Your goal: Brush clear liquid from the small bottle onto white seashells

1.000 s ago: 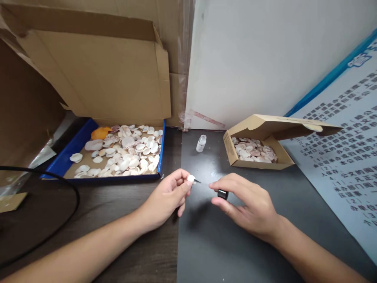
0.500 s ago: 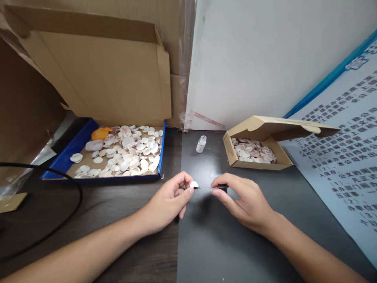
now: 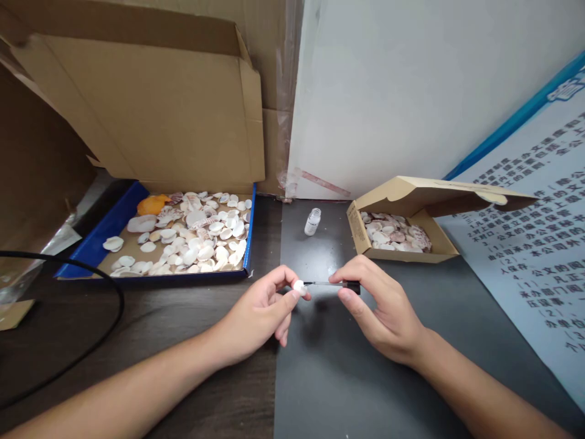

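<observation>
Dark surface (image 3: 320,384) spreads beneath your left hand (image 3: 260,314) and right hand (image 3: 384,311); a printed sheet (image 3: 539,238), right of your fingers, runs out of frame. Your right fingers hide part of the black cap (image 3: 353,288), and whether its brush (image 3: 326,283) touches the white shell (image 3: 298,286) is hard to make out. Your left fingertips pinch that shell; your right thumb and fingers grip the cap. Beyond them stands a small bottle (image 3: 312,223).
</observation>
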The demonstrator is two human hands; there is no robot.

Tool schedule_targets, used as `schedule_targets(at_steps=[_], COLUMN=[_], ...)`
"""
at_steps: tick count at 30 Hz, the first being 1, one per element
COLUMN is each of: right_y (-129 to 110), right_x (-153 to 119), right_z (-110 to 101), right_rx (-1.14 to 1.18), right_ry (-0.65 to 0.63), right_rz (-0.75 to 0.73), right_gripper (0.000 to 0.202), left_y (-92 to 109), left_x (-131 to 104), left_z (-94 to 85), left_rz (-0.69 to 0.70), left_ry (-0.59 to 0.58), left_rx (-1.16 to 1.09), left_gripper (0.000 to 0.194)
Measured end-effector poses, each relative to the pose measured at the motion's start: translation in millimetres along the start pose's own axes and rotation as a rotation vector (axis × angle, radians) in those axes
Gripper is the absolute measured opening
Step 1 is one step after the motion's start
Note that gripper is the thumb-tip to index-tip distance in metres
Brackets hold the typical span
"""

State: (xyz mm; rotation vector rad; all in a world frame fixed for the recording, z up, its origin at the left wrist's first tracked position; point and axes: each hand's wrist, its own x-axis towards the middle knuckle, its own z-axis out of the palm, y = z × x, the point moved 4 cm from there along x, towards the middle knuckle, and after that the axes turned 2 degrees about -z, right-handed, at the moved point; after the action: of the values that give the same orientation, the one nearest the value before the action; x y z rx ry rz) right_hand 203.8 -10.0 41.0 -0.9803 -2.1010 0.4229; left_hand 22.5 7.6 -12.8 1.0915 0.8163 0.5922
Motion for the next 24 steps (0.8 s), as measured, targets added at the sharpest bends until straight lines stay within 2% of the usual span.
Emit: schedule_targets(at_steps=[7, 18, 21, 24], right_y=[1.4, 0.1, -1.5, 0.8], right_x=[-2.1, -1.9, -1.6, -1.6], right_z=[4.1, 2.0, 3.0, 3.3], right_rx=[-0.026, -0.037, -0.010, -0.041], right_ry=[-0.042, -0.012, -0.039, -0.047], right_rz=[0.021, 0.007, -0.031, 0.011], right_gripper=[0.014, 0.016, 0.015, 0.015], left_y=[3.8, 0.0, -0.8, -0.6], left_x=[0.8, 1.4, 1.4, 2.4], left_z=[0.0, -3.8, -4.5, -5.2], left_rz=[-0.018, -0.006, -0.005, -0.008], left_ry=[-0.040, -0.029, -0.025, -0.018], left_rx=[-0.026, -0.017, -0.018, -0.019], left_gripper=[0.036, 0.036, 0.036, 0.038])
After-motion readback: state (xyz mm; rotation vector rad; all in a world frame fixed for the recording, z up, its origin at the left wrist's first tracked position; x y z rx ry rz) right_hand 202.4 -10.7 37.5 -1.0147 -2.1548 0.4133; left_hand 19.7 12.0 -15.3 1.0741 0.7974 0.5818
